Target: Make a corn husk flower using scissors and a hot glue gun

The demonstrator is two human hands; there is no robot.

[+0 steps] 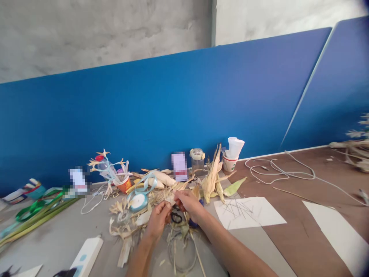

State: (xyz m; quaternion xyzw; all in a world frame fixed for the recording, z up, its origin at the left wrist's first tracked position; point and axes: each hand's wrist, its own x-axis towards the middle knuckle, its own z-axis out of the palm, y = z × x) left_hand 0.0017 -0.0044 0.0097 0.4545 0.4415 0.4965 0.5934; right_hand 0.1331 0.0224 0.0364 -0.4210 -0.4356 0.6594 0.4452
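Over a pile of dried corn husks, my left hand (pixel 158 219) is closed, its thumb and fingers pinching one side of a small pale piece of corn husk (pixel 171 198). Fingers of my right hand (pixel 187 204) are closed on the other side of that piece, close to the left fingertips. Just below the hands lie black loop handles (pixel 176 217), probably scissors, partly covered. A light blue ribbon spool (pixel 138 202) sits left of my left hand. Upright dry husks (pixel 211 181) stand beyond my right hand. Nearer me rests a coil of thin wire (pixel 183 257).
White paper (pixel 268 215) with several thin dark wires lies at right. Behind stand a clear jar (pixel 197 161), a paper cup (pixel 230 163) and an orange cup (pixel 124 184). Green ribbon (pixel 31 209), a power strip (pixel 86 256) and a white cable (pixel 288 171) lie around. A blue partition (pixel 173 107) closes the back.
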